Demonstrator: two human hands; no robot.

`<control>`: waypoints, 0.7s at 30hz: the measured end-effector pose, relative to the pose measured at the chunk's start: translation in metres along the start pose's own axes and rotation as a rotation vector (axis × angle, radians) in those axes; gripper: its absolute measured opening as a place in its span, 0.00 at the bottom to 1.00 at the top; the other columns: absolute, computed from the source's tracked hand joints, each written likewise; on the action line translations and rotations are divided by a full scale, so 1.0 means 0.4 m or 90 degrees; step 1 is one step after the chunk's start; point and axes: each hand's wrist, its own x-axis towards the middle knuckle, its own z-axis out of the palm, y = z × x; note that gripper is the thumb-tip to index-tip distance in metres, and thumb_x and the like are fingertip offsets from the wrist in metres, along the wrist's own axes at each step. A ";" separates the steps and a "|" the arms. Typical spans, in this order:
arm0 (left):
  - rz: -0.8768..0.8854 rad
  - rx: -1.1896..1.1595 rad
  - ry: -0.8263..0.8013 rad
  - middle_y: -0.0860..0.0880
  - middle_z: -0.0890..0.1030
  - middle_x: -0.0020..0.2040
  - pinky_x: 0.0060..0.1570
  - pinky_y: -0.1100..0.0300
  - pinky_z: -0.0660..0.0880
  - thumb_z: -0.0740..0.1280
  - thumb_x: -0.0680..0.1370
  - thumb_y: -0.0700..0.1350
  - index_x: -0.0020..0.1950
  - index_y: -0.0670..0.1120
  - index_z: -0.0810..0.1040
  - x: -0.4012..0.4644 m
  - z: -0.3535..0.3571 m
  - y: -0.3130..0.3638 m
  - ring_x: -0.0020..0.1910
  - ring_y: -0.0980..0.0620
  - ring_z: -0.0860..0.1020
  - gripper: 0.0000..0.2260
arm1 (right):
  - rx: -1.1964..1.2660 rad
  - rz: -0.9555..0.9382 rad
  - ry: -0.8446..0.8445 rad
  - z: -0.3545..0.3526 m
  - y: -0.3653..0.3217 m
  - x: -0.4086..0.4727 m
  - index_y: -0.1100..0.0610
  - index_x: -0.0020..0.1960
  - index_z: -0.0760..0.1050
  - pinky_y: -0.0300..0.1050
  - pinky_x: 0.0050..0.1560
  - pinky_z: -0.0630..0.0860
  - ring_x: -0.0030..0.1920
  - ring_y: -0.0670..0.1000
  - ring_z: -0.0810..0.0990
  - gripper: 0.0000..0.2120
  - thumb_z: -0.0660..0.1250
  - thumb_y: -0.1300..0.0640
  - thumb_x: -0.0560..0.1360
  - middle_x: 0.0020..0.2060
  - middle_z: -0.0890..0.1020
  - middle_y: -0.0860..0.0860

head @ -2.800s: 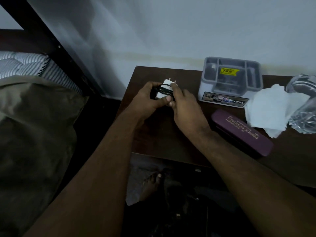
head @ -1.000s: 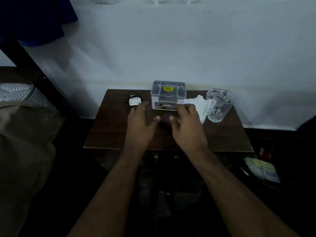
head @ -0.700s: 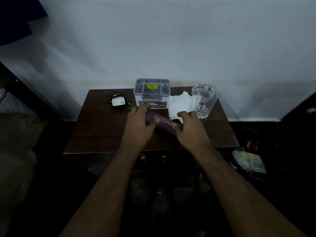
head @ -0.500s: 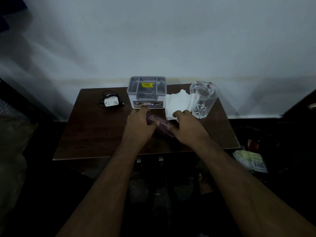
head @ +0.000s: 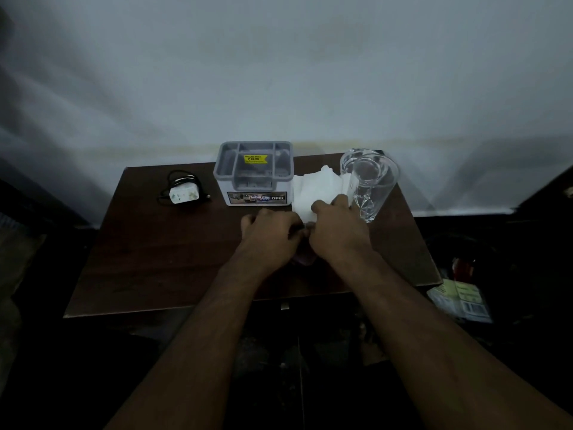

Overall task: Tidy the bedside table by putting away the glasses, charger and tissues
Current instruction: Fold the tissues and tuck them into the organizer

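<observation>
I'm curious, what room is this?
Probably a bedroom corner: a small wooden table against the wall holds a charger, tissues and a drinking glass.

On the table (head: 148, 262): 1 charger (head: 183, 193), 1 organizer (head: 254, 173), 1 tissue (head: 313, 189), 1 glass (head: 369, 181), 2 hands.

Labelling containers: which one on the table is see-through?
The clear drinking glass at the table's right rear; the grey compartmented plastic organiser beside the white tissues is opaque.
</observation>
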 end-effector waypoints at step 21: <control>-0.067 0.006 0.010 0.47 0.76 0.70 0.69 0.44 0.56 0.65 0.80 0.54 0.69 0.54 0.73 0.027 0.043 0.023 0.72 0.44 0.68 0.17 | 0.028 -0.014 -0.020 -0.029 0.061 -0.034 0.58 0.63 0.79 0.51 0.59 0.77 0.60 0.58 0.80 0.18 0.63 0.46 0.82 0.60 0.80 0.58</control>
